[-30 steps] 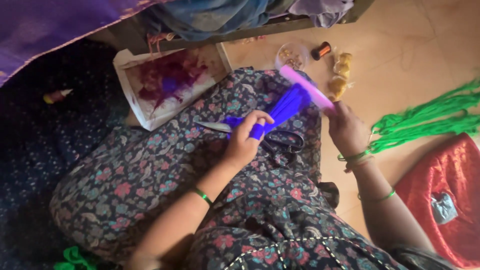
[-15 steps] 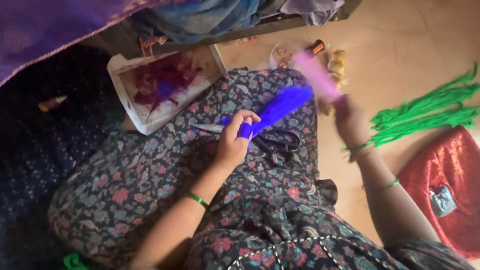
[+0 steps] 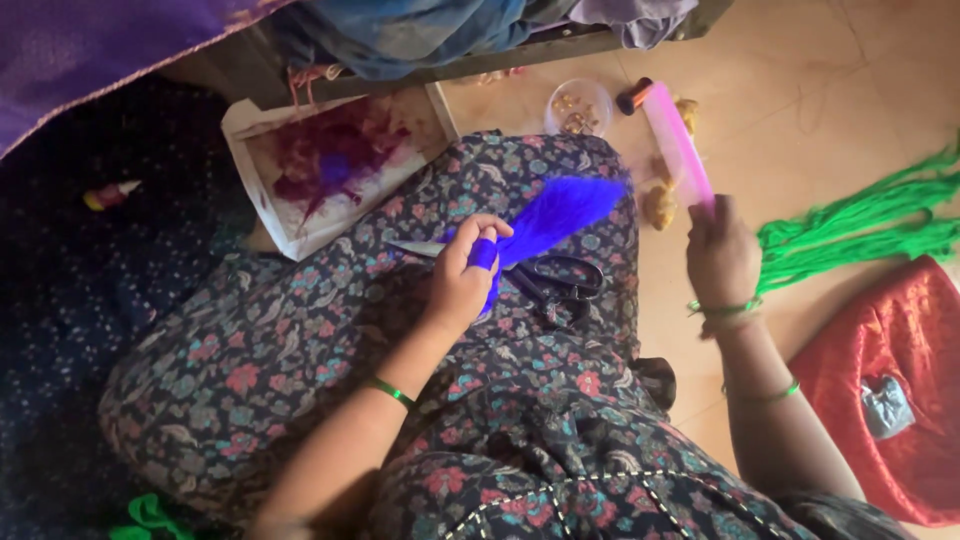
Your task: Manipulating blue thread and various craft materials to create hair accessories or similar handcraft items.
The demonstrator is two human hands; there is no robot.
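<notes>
One blue tuft (image 3: 560,215) lies across the lap, its base pinched in the left hand (image 3: 465,275) and its loose end fanned out toward the knee. That hand is curled tight round the bound end, thumb over the top. The right hand (image 3: 722,258) is closed on a pink comb (image 3: 678,145), lifted clear of the tuft and off to its right, teeth end pointing away.

Combing well here looks to depend on a firm grip at the base, so that strokes pull against the hand and not the binding. Short strokes begun near the tip and worked back should free tangles without tearing fibre.

Scissors (image 3: 545,280) rest on the lap just under the tuft, blades pointing past the left hand. Beyond the knee sit a tray (image 3: 262,215) with purple fluff and a small bowl (image 3: 580,105). Green yarn (image 3: 860,235) lies on the floor to the right.
</notes>
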